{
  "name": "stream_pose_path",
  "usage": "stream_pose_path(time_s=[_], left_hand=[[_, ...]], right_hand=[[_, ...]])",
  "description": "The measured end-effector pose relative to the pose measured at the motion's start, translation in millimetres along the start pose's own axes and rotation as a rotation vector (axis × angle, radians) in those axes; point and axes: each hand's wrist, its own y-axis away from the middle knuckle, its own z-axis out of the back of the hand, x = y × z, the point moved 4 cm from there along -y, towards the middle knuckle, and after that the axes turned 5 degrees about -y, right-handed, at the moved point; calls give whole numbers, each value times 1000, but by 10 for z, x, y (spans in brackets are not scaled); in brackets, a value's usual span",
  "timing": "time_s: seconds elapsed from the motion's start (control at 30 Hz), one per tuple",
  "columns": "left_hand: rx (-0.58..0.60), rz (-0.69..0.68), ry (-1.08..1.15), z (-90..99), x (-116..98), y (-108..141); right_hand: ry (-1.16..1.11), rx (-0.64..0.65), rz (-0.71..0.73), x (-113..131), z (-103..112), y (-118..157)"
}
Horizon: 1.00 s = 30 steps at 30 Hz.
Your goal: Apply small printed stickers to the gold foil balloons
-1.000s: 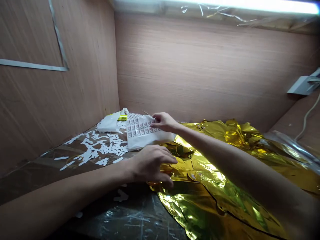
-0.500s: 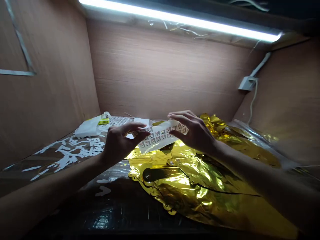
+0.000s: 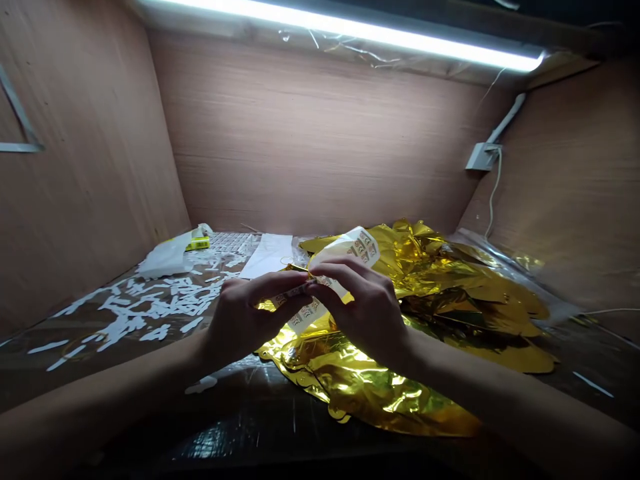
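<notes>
We see our left hand (image 3: 240, 317) pinching the label sheet (image 3: 363, 245) between thumb and forefinger, above the gold foil (image 3: 395, 393). Our right hand (image 3: 370, 310) has its fingertips closed just beside, though we cannot quite tell on what. White scraps (image 3: 173, 300) lie leftward.

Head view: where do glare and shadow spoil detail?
Head view, top: lamp tube blown out white. Head view, centre: harsh glints on gold foil; left hand and right hand shadowed; fine print on label sheet unreadable. Head view, bottom: table almost black at the near side.
</notes>
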Motion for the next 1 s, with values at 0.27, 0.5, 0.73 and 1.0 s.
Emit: stream_pose_path(time_s=[0.27, 0.5, 0.73, 1.0], left_hand=[[-40, 63, 19, -10, -88, -14], [-68, 144, 56, -34, -55, 20], [4, 175, 183, -54, -14, -20], [130, -8, 136, -63, -18, -114]], right_hand=[[2, -90, -60, 22, 42, 16], [-8, -94, -93, -7, 1, -16], [-47, -19, -117, -12, -72, -6], [-96, -4, -125, -90, -86, 18]])
